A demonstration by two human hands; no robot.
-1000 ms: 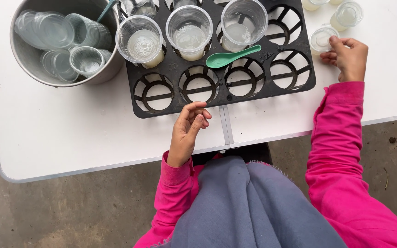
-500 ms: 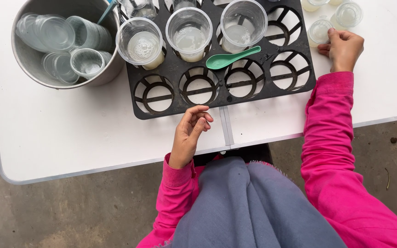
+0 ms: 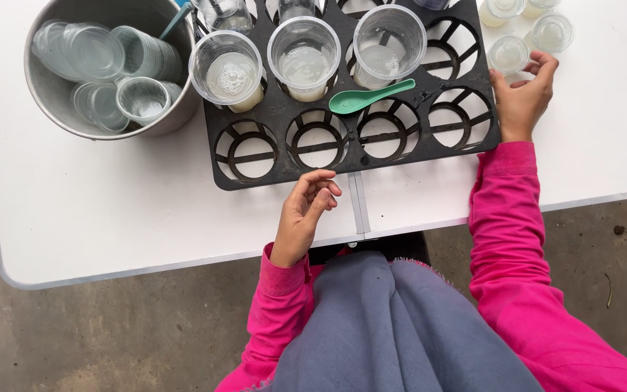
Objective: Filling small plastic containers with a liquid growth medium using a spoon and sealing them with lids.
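At the far left of the white bench [image 3: 110, 218] stands a round metal pot [image 3: 52, 94] piled with empty clear cups and lids lying on their sides. Just beside it to the right lies a black cup tray [image 3: 357, 149] with ring-shaped holes; three clear cups [image 3: 306, 51] stand upright in its middle row, each with a little pale cloudy liquid at the bottom, and the near row of holes is bare. A green spoon [image 3: 370, 96] lies flat on the tray, its long axis running left to right and tilted slightly, bowl to the left and handle pointing right toward the far side. Near the bench edge, below the tray, the left hand [image 3: 305, 218] hovers loosely curled, fingers half closed on nothing, apart from the tray's rim. The right hand [image 3: 522, 98] is further along and nearer the work: its fingers are spread open and curve around a small clear lidded cup [image 3: 508, 54], touching or almost touching it just past the tray's right edge. That small cup stands upright, directly beyond the fingertips, with similar small cups [image 3: 551, 30] close behind it to the right. The spoon lies between the two hands.
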